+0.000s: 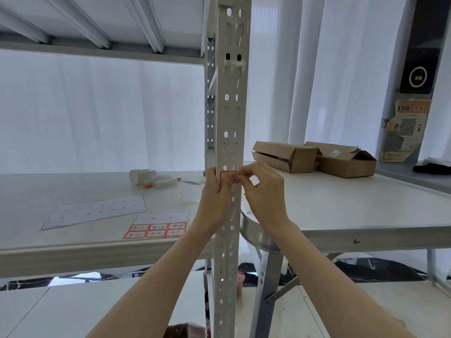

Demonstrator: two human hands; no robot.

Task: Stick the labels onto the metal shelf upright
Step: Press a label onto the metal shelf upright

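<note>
Upright (230,106): pale grey painted steel angle, punched with oval holes and keyhole slots down its face. Label (229,177), red-bordered rectangle with cut corners, sits flat on the upright's front face, level with the shelf (61,242) deck. My left hand (216,198) wraps the upright's left edge, thumb on the label's left end. My right hand (264,191) is right of the upright, fingers curled tight, thumb and forefinger pinching the label's right end. Left of the upright, on the smooth pale shelf: label sheet (156,228) with six red-bordered labels remaining, handwritten 4-1 and 4-2; a bare glossy backing sheet (95,211) beyond it. Right of the upright: two brown cardboard boxes (314,158) on the bench (341,203).
</note>
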